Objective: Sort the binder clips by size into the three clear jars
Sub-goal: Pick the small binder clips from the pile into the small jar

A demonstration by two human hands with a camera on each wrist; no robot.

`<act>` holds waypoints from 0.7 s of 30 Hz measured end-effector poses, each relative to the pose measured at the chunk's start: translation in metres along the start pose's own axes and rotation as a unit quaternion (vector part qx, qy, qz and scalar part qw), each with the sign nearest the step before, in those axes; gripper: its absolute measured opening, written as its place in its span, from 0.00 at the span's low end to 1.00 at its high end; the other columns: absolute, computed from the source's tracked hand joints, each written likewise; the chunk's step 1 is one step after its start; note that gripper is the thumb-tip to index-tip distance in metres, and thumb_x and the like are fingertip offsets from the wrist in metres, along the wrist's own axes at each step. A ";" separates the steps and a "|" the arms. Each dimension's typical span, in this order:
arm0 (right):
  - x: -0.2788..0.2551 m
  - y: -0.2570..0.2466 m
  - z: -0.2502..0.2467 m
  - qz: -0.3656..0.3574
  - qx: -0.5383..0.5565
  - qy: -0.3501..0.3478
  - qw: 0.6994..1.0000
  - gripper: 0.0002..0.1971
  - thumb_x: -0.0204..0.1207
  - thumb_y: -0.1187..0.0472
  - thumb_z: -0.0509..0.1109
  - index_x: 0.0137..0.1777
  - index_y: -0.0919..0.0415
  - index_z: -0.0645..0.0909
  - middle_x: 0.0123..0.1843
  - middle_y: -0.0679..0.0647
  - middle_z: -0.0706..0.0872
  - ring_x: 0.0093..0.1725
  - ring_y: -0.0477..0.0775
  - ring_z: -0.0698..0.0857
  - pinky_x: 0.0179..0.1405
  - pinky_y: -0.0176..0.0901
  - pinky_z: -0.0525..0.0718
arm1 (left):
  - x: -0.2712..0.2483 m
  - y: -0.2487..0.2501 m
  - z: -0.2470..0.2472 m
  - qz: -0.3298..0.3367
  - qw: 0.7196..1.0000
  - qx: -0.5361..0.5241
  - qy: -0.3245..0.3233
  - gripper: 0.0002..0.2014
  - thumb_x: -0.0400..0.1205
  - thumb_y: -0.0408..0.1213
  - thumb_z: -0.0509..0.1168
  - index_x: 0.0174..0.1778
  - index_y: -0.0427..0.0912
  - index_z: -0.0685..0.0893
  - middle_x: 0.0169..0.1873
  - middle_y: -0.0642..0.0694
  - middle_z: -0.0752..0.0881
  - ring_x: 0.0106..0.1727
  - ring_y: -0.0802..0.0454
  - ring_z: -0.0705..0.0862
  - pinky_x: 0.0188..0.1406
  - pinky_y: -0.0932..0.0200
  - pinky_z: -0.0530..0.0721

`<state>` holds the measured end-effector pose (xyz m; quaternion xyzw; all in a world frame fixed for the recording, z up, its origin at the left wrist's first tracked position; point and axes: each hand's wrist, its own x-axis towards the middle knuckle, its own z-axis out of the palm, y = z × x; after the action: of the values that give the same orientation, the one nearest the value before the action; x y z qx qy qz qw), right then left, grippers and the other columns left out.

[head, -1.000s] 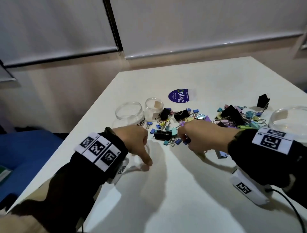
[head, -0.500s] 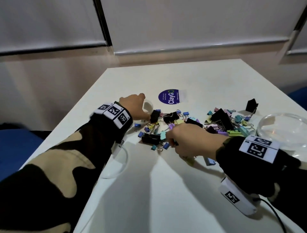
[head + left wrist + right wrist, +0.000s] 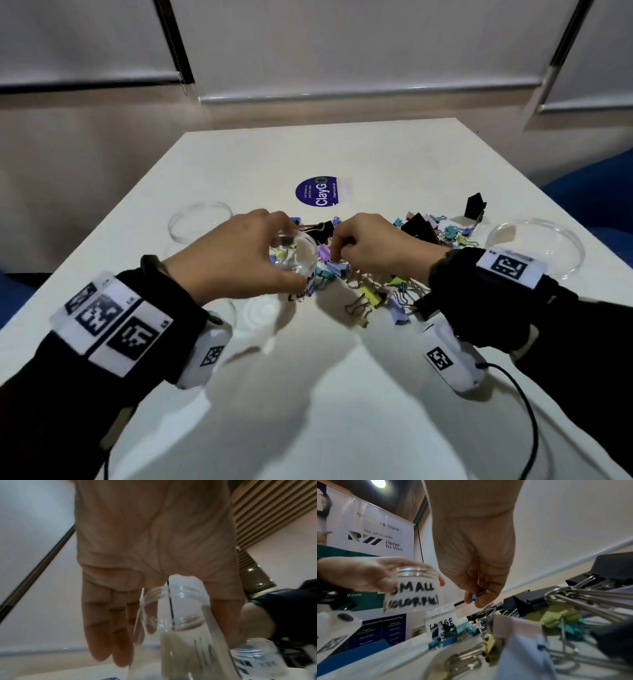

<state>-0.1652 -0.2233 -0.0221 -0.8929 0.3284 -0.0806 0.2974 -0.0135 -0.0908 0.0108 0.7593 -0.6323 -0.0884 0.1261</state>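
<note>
White, smooth table (image 3: 394, 164) under everything, matte, with a round purple sticker (image 3: 317, 192) near the far middle.

At the right edge, a wide clear jar (image 3: 534, 240), open-mouthed, glassy rim catching light. At the left, a second clear round rim (image 3: 198, 222) standing on the tabletop; cannot tell from the head view whether jar or lid. In the right wrist view, a clear jar labelled "LARGE" (image 3: 441, 622) standing upright beside the clips.

Across the middle, a loose pile of binder clips (image 3: 428, 233): big black folded-steel ones with shiny wire handles, mixed with smaller pastel ones in yellow, purple, teal and pink.

Left hand (image 3: 239, 260) lifted above the table, fingers and thumb curled round the rim of a small clear jar (image 3: 294, 253), gripping it from above; jar tilted, held just beside the pile and close to the other hand. Transparent, ribbed at the threaded neck, with a white label hand-lettered "SMALL (COLORFUL)" (image 3: 414, 593).

Right hand (image 3: 370, 246) curled over the pile, thumb and fingertips (image 3: 481, 601) pinched on a tiny blue binder clip (image 3: 475, 597), held above the heap, near the small jar's mouth.

Black wristbands with square printed markers on both sleeves.
</note>
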 end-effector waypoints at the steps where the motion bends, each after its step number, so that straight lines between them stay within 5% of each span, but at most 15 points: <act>1: 0.000 -0.001 -0.001 -0.006 0.018 0.009 1.000 0.14 0.73 0.74 0.59 0.45 0.60 0.86 0.35 0.47 0.82 0.29 0.44 0.79 0.20 0.25 0.72 | -0.004 0.004 0.004 0.002 1.000 0.004 -0.014 0.34 0.63 0.54 0.78 0.65 0.54 0.77 0.51 0.55 0.81 0.46 0.57 0.81 0.45 0.60 0.78; 5: -0.003 -0.007 -0.001 -0.045 0.089 0.051 0.994 0.15 0.72 0.75 0.63 0.48 0.57 0.85 0.42 0.51 0.88 0.36 0.43 0.83 0.31 0.25 0.77 | -0.009 0.014 0.017 -0.003 1.000 0.003 -0.026 0.38 0.59 0.56 0.80 0.64 0.51 0.74 0.47 0.56 0.81 0.45 0.56 0.80 0.42 0.59 0.78; 10: -0.018 -0.012 -0.005 -0.086 0.213 0.008 0.973 0.11 0.70 0.73 0.75 0.45 0.57 0.83 0.40 0.60 0.91 0.40 0.53 0.89 0.43 0.48 0.85 | -0.009 0.018 0.031 -0.017 0.999 -0.025 -0.037 0.36 0.56 0.59 0.81 0.57 0.53 0.73 0.45 0.58 0.81 0.42 0.64 0.79 0.39 0.60 0.79; 12: -0.025 -0.014 -0.005 -0.083 0.218 -0.015 0.972 0.11 0.70 0.69 0.78 0.46 0.55 0.83 0.41 0.59 0.92 0.42 0.56 0.90 0.45 0.48 0.87 | -0.010 0.019 0.036 -0.020 0.999 -0.028 -0.041 0.34 0.57 0.57 0.82 0.53 0.54 0.73 0.43 0.59 0.79 0.41 0.64 0.78 0.37 0.61 0.77; 16: -0.030 -0.005 -0.010 -0.055 0.071 0.022 0.996 0.06 0.73 0.63 0.77 0.45 0.54 0.83 0.36 0.49 0.88 0.33 0.46 0.85 0.35 0.39 0.83 | -0.014 0.016 0.043 -0.031 0.998 -0.017 -0.060 0.38 0.57 0.57 0.82 0.61 0.53 0.75 0.50 0.56 0.81 0.48 0.56 0.80 0.46 0.57 0.81; 21: -0.044 0.002 0.007 -0.060 -0.184 -0.135 0.972 0.06 0.68 0.63 0.78 0.44 0.56 0.87 0.37 0.45 0.87 0.35 0.44 0.82 0.31 0.35 0.79 | -0.018 0.010 0.044 -0.036 0.995 0.002 -0.089 0.40 0.59 0.55 0.81 0.66 0.54 0.74 0.59 0.55 0.81 0.56 0.55 0.79 0.55 0.54 0.81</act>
<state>-0.1975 -0.1936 -0.0270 -0.9528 0.2404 0.0850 0.1647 -0.0389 -0.0785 -0.0281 0.7709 -0.6135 -0.1588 0.0643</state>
